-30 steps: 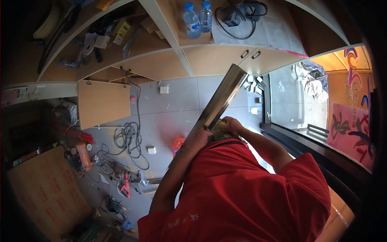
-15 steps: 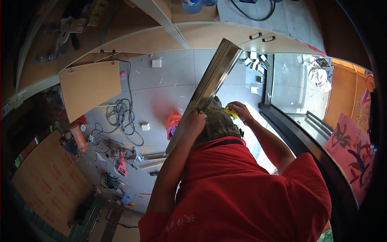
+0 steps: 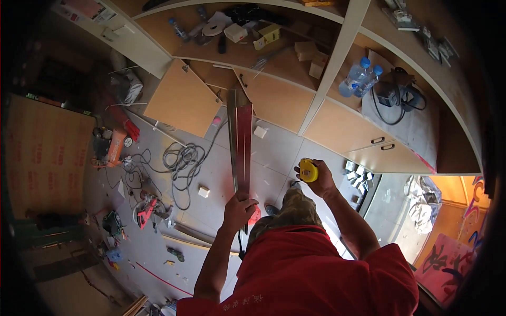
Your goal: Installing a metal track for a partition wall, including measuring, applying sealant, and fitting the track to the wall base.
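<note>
My left hand [image 3: 238, 213] is closed around the near end of a long, shiny metal trim strip [image 3: 240, 142] with a channelled profile. The strip points away from me, and its far end overlaps the cabinet fronts in the picture. To its right, my right hand [image 3: 323, 184] grips a round yellow tape measure [image 3: 308, 170]. No drawn-out blade can be made out. Below both hands are my camouflage trousers [image 3: 295, 210]; a red bag or cloth [image 3: 254, 215] is partly hidden behind my left hand.
An opened cabinet door [image 3: 182, 100] juts out at the far left. Coiled cable [image 3: 182, 163], an orange compressor [image 3: 114, 151] and a red power saw [image 3: 145, 212] lie about the floor. Small offcuts [image 3: 361, 176] are heaped near the doorway. Water bottles [image 3: 358, 79] stand on the counter.
My view has turned left toward the shelves. The strip has swung from slanting right to pointing nearly straight ahead. My right hand has brought the tape measure out from beside my trousers.
</note>
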Action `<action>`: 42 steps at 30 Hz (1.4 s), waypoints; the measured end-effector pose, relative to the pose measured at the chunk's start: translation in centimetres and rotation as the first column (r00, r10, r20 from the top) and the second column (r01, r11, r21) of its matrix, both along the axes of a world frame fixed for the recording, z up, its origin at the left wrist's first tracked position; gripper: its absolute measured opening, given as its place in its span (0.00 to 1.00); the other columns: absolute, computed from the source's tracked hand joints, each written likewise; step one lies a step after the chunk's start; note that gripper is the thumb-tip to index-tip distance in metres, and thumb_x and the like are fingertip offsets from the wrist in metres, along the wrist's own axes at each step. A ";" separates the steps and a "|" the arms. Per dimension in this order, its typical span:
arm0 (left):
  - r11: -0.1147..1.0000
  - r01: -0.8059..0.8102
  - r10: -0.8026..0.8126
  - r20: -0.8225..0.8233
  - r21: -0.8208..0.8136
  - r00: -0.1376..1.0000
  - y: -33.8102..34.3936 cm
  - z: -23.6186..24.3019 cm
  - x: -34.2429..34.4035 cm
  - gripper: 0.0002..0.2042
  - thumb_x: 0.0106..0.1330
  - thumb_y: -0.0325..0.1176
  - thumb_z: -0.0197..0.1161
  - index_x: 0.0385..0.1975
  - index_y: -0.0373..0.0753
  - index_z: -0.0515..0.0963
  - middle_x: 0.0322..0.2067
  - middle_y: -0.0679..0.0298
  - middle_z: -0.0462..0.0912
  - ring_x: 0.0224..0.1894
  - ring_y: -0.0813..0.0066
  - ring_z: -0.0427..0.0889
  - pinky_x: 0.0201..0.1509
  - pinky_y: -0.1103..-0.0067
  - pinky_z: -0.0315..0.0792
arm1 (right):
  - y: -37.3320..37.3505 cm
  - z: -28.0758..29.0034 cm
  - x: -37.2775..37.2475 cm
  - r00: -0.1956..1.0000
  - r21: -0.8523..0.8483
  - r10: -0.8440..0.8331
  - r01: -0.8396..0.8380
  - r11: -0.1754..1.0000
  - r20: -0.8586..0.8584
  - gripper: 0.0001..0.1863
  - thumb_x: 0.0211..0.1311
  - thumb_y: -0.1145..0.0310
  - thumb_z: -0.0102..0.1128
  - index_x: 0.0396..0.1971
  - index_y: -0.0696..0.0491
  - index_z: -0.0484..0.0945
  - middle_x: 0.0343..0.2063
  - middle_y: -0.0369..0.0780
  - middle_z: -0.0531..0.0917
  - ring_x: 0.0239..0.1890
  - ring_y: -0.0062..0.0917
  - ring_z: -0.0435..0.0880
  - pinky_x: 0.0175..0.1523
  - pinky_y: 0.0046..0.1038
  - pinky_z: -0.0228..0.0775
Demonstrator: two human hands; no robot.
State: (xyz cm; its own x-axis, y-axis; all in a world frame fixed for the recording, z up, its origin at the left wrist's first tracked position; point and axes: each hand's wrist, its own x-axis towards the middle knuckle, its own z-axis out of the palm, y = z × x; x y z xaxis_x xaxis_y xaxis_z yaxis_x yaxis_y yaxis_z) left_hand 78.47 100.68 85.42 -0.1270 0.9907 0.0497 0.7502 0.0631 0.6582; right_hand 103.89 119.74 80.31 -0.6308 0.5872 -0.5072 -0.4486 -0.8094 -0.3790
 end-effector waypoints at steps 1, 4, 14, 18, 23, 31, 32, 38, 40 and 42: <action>0.998 -0.058 0.058 -0.007 0.022 0.998 -1.4 1.2 -1.2 0.08 0.49 0.27 0.65 0.30 0.43 0.84 0.29 0.62 0.78 0.34 0.66 0.79 0.36 0.74 0.76 | 0.9 1.5 -2.3 0.998 -0.024 -0.011 0.009 1.000 -0.064 0.21 0.65 0.59 0.40 0.48 0.59 0.70 0.43 0.46 0.77 0.49 0.39 0.76 0.55 0.40 0.69; 0.958 -0.237 0.231 0.054 0.163 0.971 -4.6 3.5 -4.3 0.08 0.49 0.24 0.64 0.29 0.43 0.84 0.27 0.62 0.76 0.30 0.69 0.77 0.32 0.76 0.74 | 4.4 5.8 -8.5 0.999 0.063 -0.003 0.006 0.998 -0.049 0.21 0.64 0.58 0.46 0.48 0.59 0.70 0.43 0.46 0.77 0.49 0.39 0.77 0.54 0.41 0.70; 0.831 -0.506 0.502 0.078 0.230 0.861 -0.4 6.4 -15.7 0.13 0.48 0.19 0.62 0.32 0.43 0.85 0.27 0.65 0.71 0.27 0.74 0.72 0.27 0.79 0.67 | 24.5 12.5 -26.7 0.989 0.155 0.076 -0.056 0.986 -0.127 0.22 0.59 0.51 0.53 0.39 0.56 0.74 0.34 0.46 0.80 0.37 0.36 0.79 0.42 0.36 0.75; 0.783 -0.562 0.568 0.058 0.266 0.821 3.9 6.7 -21.7 0.15 0.43 0.17 0.61 0.29 0.43 0.85 0.21 0.65 0.71 0.29 0.69 0.71 0.37 0.74 0.68 | 39.5 9.2 -36.0 0.961 0.345 0.268 -0.231 0.910 -0.062 0.18 0.60 0.54 0.50 0.39 0.54 0.75 0.37 0.46 0.80 0.41 0.35 0.81 0.39 0.36 0.76; 0.604 -0.756 0.781 -0.002 0.253 0.624 2.8 9.3 -26.8 0.14 0.42 0.17 0.62 0.28 0.43 0.86 0.24 0.64 0.71 0.31 0.70 0.71 0.37 0.78 0.67 | 52.6 4.9 -47.8 0.678 0.665 -0.514 -0.704 -0.250 0.525 0.07 0.56 0.69 0.51 0.29 0.54 0.77 0.33 0.44 0.80 0.40 0.38 0.79 0.47 0.35 0.71; 0.118 -0.891 0.978 -0.208 0.439 0.027 -8.3 15.3 -28.8 0.14 0.46 0.16 0.61 0.30 0.41 0.85 0.24 0.66 0.70 0.30 0.72 0.71 0.37 0.78 0.66 | 50.8 4.3 -58.2 0.077 0.029 -0.719 -0.996 -0.079 0.690 0.37 0.48 0.55 0.61 0.60 0.50 0.67 0.51 0.52 0.77 0.54 0.45 0.76 0.58 0.40 0.69; 0.070 -0.898 0.972 -0.230 0.434 -0.036 -9.4 16.2 -28.8 0.14 0.46 0.16 0.60 0.30 0.41 0.85 0.24 0.66 0.69 0.30 0.72 0.70 0.37 0.78 0.66 | 52.4 2.5 -58.3 0.104 0.050 -0.762 -0.994 -0.094 0.639 0.34 0.48 0.59 0.57 0.60 0.48 0.68 0.49 0.54 0.76 0.49 0.49 0.78 0.54 0.45 0.72; -0.102 -0.875 0.932 -0.263 0.474 -0.251 -15.5 14.8 -29.7 0.14 0.44 0.15 0.59 0.29 0.39 0.84 0.25 0.65 0.66 0.30 0.70 0.68 0.36 0.76 0.64 | 60.0 -1.3 -57.9 0.136 -0.155 -0.859 -0.958 -0.241 0.493 0.27 0.50 0.56 0.60 0.48 0.57 0.72 0.48 0.51 0.75 0.45 0.44 0.82 0.49 0.41 0.77; -0.142 -0.874 0.904 -0.299 0.464 -0.306 -17.1 14.5 -29.7 0.13 0.44 0.15 0.59 0.28 0.38 0.84 0.25 0.64 0.67 0.30 0.69 0.69 0.35 0.76 0.65 | 56.1 1.6 -60.2 0.015 -0.138 -0.813 -0.984 -0.116 0.582 0.24 0.53 0.54 0.61 0.42 0.57 0.72 0.43 0.49 0.78 0.43 0.40 0.81 0.50 0.37 0.76; -0.233 -0.885 0.918 -0.209 0.404 -0.337 -18.7 12.6 -32.2 0.13 0.44 0.17 0.59 0.28 0.38 0.85 0.25 0.63 0.69 0.33 0.68 0.73 0.39 0.76 0.69 | 54.7 2.6 -58.5 0.066 -0.044 -0.834 -0.993 -0.107 0.547 0.27 0.52 0.55 0.63 0.47 0.57 0.69 0.46 0.49 0.78 0.47 0.38 0.81 0.49 0.35 0.77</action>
State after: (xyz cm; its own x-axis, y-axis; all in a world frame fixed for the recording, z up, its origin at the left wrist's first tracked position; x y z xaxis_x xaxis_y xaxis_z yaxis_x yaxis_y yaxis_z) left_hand 46.28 81.99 98.06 -0.8177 -0.3313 0.4708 -0.0964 0.8851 0.4554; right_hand 45.43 174.41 82.93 -0.6730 0.7378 0.0530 0.7384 0.6659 0.1066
